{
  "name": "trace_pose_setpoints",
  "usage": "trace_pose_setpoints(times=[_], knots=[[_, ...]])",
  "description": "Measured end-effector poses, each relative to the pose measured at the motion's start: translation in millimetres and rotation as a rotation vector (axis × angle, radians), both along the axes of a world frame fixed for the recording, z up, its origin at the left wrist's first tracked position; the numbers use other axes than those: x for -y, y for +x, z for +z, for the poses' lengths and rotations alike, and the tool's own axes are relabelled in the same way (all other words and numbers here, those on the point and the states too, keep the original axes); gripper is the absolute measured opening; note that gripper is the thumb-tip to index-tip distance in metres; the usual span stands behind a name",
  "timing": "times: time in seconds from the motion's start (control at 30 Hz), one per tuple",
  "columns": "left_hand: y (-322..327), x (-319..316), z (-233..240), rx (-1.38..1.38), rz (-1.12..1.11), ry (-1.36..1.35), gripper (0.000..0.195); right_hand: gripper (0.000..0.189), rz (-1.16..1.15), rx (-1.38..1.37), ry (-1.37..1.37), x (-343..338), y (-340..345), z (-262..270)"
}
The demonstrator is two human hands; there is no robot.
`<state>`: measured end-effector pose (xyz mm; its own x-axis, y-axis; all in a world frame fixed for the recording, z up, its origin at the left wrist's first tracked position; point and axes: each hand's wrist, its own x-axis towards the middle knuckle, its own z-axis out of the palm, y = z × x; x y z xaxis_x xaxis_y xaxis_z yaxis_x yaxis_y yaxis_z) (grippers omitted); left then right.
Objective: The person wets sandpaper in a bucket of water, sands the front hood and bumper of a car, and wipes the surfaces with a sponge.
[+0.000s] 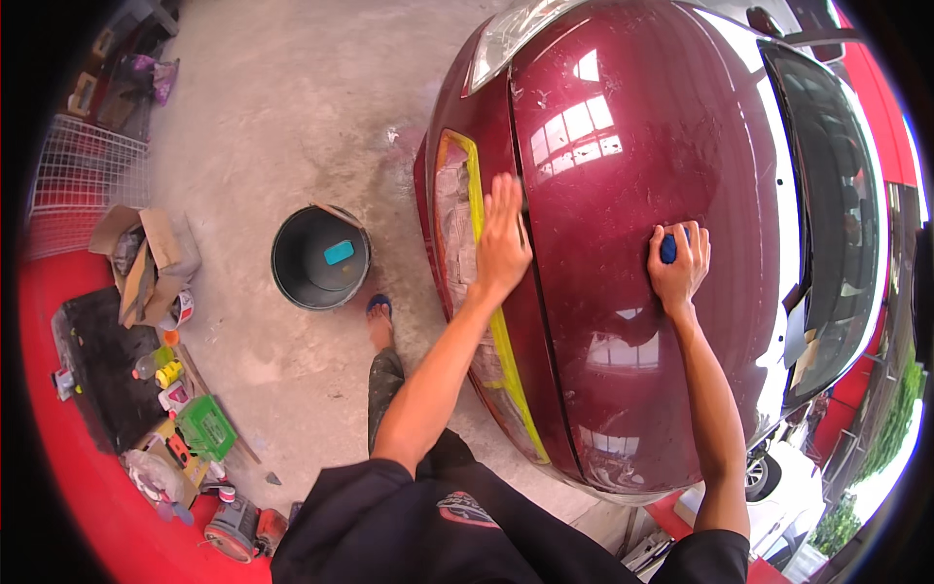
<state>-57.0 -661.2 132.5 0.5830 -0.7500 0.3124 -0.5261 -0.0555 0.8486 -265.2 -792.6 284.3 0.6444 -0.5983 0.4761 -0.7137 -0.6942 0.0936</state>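
A dark red car bonnet (613, 190), glossy and streaked with wet marks, fills the space before me. My right hand (678, 266) is pressed on its middle, fingers curled around a small blue lump (668, 249); its material cannot be told. Over the front panel by the bonnet gap (538, 285), my left hand (503, 244) is stretched flat and slightly blurred, with nothing in it. Whether that palm touches the paint is hidden. Beneath my left wrist runs yellow masking tape (503, 343), edging the grille opening, which is covered with paper (458, 233).
On the concrete floor (241, 131) stands a black bucket (288, 274) with a turquoise block (338, 252) inside. A cardboard box (171, 241), bottles (169, 374) and a green container (206, 427) line the left wall. The windscreen (839, 219) lies beyond the bonnet.
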Motion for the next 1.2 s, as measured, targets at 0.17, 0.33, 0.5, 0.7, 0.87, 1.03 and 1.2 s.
trace_pose_setpoints(times=[0.17, 0.33, 0.5, 0.7, 0.87, 1.03, 1.2], knots=[[-52, -45, -2, -0.01, -0.116, -0.011, 0.068, 0.014, -0.023, 0.005, -0.007, 2, -10, -1], [-53, -42, -7, 0.028, -0.102, -0.056, 0.063, 0.015, -0.033, -0.021, -0.009, 2, -12, 2], [56, 44, -10, 0.071, -0.013, -0.022, 0.057, 0.015, -0.004, 0.023, -0.002, 2, 3, -4], [-125, -141, -5, -0.096, -0.305, 0.02, 0.063, 0.018, -0.011, -0.001, -0.001, 3, -13, -4], [-8, -6, -9, 0.062, -0.015, -0.077, 0.055, 0.029, -0.037, -0.021, 0.019, 3, -13, 3], [12, 7, -18, 0.021, 0.001, -0.08, 0.056, 0.052, -0.192, 0.004, -0.235, 1, 1, -3], [-168, -170, -27, -0.025, -0.226, 0.066, 0.075, 0.061, -0.087, 0.249, 0.098, -51, -5, -32]])
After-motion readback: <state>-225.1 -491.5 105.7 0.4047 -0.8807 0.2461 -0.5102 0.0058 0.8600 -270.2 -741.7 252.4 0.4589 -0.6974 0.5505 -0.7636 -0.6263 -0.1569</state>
